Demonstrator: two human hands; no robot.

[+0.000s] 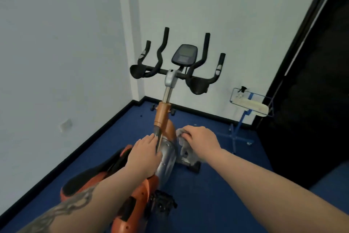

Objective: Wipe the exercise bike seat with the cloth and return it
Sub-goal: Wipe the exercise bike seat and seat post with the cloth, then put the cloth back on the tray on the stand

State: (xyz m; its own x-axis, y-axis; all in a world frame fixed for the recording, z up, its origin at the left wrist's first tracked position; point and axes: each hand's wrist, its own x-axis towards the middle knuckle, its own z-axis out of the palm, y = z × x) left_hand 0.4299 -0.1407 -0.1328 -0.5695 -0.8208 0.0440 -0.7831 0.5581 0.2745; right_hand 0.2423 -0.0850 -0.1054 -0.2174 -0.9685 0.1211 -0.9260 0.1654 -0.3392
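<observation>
An orange exercise bike [162, 114] stands in the room's corner, with black handlebars [197, 86] and a dark console [184, 54]. Its black seat [87, 177] shows at lower left, partly hidden behind my left forearm. My left hand [144, 154] lies flat on the silver cover of the frame, gripping nothing. To the right of the frame, apart from the seat, my right hand [203, 143] is closed on a grey cloth [184, 150] that hangs down beside the silver cover.
A blue stand with a wire tray [234, 98] is by the right wall; it holds a spray bottle [242, 89] and a white pad. A dark panel fills the far right. White walls close in left and behind. The floor is blue carpet [217, 185].
</observation>
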